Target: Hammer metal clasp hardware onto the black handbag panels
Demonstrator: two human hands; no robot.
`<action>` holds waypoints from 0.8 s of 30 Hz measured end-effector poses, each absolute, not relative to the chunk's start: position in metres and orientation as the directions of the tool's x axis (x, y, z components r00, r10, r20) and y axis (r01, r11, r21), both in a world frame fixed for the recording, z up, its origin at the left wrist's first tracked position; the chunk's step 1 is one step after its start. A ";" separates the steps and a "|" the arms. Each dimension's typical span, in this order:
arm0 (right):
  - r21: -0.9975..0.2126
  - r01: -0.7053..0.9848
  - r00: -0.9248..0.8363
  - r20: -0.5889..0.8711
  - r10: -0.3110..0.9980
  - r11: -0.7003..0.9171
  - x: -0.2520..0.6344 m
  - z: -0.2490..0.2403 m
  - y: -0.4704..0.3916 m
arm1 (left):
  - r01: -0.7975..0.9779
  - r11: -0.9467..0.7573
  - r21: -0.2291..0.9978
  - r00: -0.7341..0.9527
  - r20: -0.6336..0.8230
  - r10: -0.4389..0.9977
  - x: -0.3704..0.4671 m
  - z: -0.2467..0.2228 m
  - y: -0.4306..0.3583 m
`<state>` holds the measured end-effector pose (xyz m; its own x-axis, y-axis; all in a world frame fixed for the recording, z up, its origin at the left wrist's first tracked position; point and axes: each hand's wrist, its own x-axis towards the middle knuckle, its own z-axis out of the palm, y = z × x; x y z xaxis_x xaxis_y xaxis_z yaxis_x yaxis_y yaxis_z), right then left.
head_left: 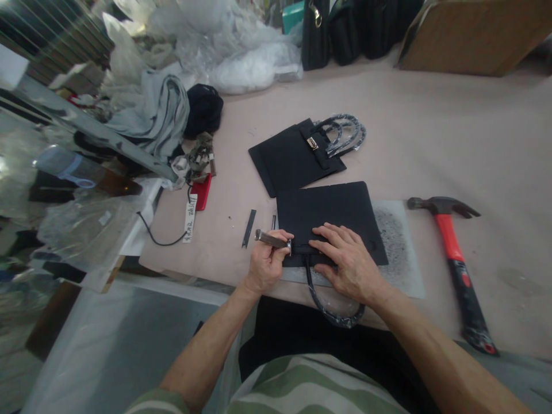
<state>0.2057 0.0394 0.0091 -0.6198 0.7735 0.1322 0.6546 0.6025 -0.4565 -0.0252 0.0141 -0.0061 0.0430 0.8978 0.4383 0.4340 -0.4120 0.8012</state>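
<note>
Cluttered bench: clear plastic wrapping (pixel 259 66) heaped at the far side, claw hammer (pixel 453 247) lying right of the speckled slab (pixel 403 253). Your left hand (pixel 264 267) is closed around a metal tool (pixel 271 238) at the edge of the black panel (pixel 323 210), which lies partly on the slab; your right hand (pixel 351 261) rests on it, fingers slightly apart. Looks like tool positioning, calling for a steady panel and tip.

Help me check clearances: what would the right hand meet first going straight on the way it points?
Probably the metal tool in the left hand, across the black panel; depth is unclear.
</note>
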 end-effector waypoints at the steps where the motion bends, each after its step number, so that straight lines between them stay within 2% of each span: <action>1: -0.457 0.655 -0.619 0.133 0.774 0.602 0.206 0.009 0.039 | 0.437 -0.416 0.797 0.043 0.444 0.895 -0.025 -0.006 0.014; 16: -0.461 0.650 -0.614 0.151 0.775 0.604 0.206 0.006 0.039 | 0.509 -0.437 0.742 0.091 0.458 0.884 -0.015 -0.008 0.013; 20: -0.569 0.563 -0.591 0.230 0.773 0.599 0.211 0.005 0.039 | 0.507 -0.454 0.732 0.087 0.481 0.872 -0.016 -0.008 0.013; 22: -0.647 0.511 -0.520 0.293 0.802 0.567 0.218 0.007 0.038 | 0.493 -0.458 0.740 0.080 0.486 0.870 -0.016 -0.007 0.013; 24: -0.673 0.531 -0.402 0.336 0.852 0.516 0.230 0.012 0.038 | 0.484 -0.459 0.745 0.084 0.483 0.872 -0.017 -0.008 0.014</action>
